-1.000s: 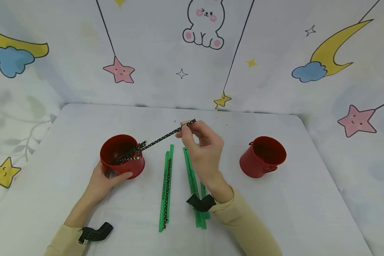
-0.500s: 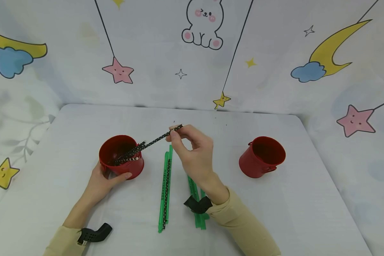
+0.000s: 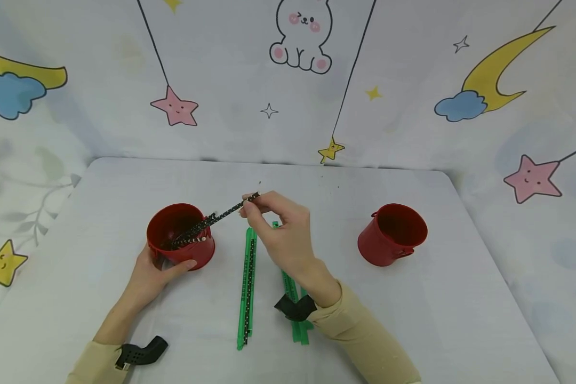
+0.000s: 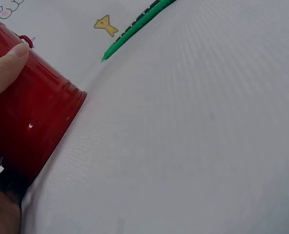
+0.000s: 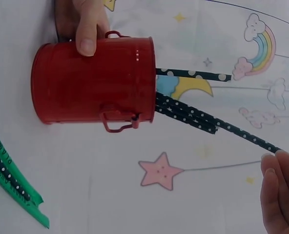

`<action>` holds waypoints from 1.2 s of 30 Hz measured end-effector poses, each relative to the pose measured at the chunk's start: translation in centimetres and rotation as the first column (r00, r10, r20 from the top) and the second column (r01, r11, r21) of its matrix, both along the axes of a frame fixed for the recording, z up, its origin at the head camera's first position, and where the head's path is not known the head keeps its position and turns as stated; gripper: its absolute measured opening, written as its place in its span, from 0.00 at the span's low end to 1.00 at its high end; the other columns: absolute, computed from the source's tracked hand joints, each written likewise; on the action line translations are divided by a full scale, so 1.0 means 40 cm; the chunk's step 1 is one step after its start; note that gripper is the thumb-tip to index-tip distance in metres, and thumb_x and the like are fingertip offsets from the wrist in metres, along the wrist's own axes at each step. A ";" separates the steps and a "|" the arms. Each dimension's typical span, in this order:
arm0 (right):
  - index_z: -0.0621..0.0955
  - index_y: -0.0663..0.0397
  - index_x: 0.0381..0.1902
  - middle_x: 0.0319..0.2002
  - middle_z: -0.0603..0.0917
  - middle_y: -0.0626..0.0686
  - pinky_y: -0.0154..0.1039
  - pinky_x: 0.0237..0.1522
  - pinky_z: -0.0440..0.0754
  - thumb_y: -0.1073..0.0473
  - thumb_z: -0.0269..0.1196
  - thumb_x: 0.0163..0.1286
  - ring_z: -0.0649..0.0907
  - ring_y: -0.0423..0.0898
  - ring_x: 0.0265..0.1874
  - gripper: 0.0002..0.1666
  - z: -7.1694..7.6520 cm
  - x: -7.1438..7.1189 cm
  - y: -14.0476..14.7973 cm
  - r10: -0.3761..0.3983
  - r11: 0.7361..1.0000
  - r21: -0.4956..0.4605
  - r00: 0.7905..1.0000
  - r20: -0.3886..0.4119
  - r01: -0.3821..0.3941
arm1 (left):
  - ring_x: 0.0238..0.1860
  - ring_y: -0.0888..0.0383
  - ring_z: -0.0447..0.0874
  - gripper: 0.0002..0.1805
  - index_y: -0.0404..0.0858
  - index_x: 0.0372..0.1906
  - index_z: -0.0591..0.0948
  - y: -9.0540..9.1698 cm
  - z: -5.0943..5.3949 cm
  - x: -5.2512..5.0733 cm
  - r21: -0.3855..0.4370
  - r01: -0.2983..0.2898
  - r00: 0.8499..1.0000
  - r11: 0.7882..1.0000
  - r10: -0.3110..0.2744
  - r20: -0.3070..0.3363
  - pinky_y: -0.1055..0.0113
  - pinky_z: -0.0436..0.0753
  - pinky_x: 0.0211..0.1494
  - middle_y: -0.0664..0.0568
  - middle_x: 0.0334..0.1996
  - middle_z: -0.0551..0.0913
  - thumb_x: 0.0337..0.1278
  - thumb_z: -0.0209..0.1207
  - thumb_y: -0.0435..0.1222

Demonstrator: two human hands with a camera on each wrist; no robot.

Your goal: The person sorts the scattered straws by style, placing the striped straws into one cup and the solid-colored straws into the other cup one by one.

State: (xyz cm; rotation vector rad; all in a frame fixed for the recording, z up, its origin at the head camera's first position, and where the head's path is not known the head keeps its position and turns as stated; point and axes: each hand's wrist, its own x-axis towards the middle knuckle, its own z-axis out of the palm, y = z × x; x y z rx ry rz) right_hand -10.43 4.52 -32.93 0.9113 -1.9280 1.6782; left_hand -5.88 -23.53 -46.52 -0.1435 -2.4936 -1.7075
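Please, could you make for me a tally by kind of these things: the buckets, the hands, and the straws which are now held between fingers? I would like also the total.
Red buckets: 2
Hands: 2 (left hand, right hand)
Black polka-dot straw held between fingers: 1
Total: 5

Drinking straws leaned in the left pail; between it and the right pail, more straws lay on the table.
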 end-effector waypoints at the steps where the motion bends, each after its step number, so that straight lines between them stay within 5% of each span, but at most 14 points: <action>1: 0.85 0.63 0.35 0.31 0.88 0.54 0.39 0.43 0.86 0.68 0.61 0.70 0.86 0.42 0.31 0.06 0.000 0.000 0.000 -0.004 1.000 0.012 1.000 -0.005 0.004 | 0.64 0.70 0.65 0.46 0.44 0.74 0.60 -0.001 0.000 0.000 -0.001 -0.002 1.000 1.000 0.002 0.003 0.86 0.69 0.60 0.54 0.65 0.70 0.52 0.71 0.29; 16: 0.86 0.63 0.38 0.30 0.88 0.53 0.33 0.34 0.84 0.69 0.66 0.66 0.84 0.39 0.27 0.04 -0.009 0.001 -0.009 0.064 0.993 0.103 0.997 -0.031 -0.061 | 0.64 0.71 0.64 0.46 0.43 0.74 0.59 0.000 0.002 0.001 -0.020 -0.012 1.000 1.000 0.012 0.010 0.87 0.68 0.60 0.51 0.65 0.69 0.52 0.71 0.30; 36: 0.88 0.61 0.35 0.29 0.88 0.52 0.28 0.33 0.83 0.67 0.70 0.62 0.83 0.38 0.25 0.03 -0.015 0.000 -0.015 0.062 0.983 0.175 0.997 -0.042 -0.054 | 0.64 0.70 0.64 0.46 0.42 0.74 0.59 0.003 0.010 0.003 -0.025 -0.004 1.000 1.000 0.004 -0.007 0.88 0.68 0.59 0.49 0.65 0.69 0.52 0.70 0.29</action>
